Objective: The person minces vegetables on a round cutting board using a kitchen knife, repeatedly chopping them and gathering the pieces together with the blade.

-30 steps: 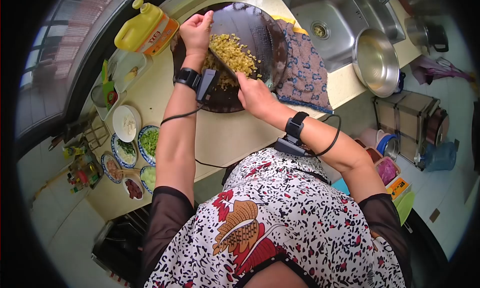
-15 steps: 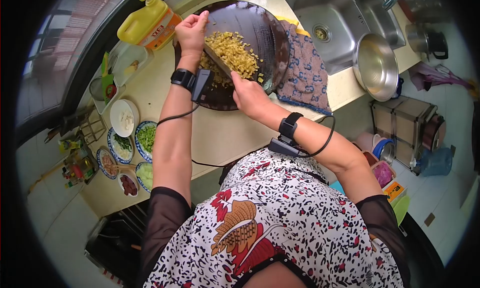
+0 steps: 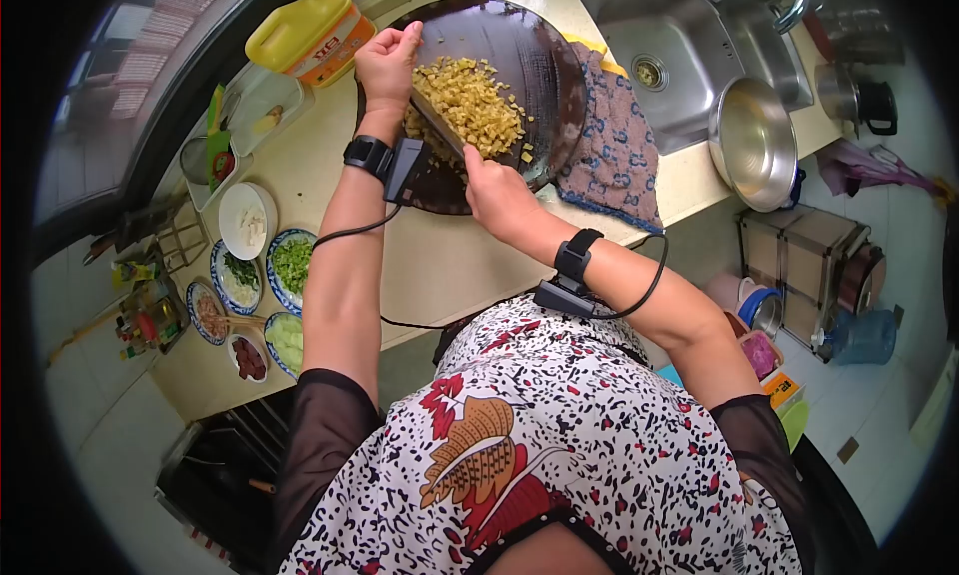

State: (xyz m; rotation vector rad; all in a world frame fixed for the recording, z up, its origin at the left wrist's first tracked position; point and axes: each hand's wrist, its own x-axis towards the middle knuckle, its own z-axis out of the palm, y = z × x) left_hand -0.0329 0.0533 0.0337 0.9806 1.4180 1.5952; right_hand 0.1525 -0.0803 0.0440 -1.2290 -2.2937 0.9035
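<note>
A round dark chopping board point(image 3: 529, 45) bears a heap of chopped yellowish pieces point(image 3: 475, 100). Across the lower left of the heap lies the dark blade of a knife point(image 3: 437, 120). My right hand point(image 3: 499, 195) is closed round the knife's handle, which its fingers mostly cover. Above the blade's far end is my left hand point(image 3: 388, 67), its fingers curled and the thumb raised; whatever they pinch is hidden. A patterned brown cloth point(image 3: 611, 140) is tucked beside the board's right edge.
Behind the board stands a yellow bottle point(image 3: 315, 35). A steel sink point(image 3: 664, 35) and a steel bowl point(image 3: 754, 143) are at the right. Along the left counter are a white bowl point(image 3: 247, 220), a plate of chopped greens point(image 3: 292, 265) and several other dishes.
The knife blade has shifted slightly over the heap, and both hands have moved a little with it. The camera view has also shifted slightly.
</note>
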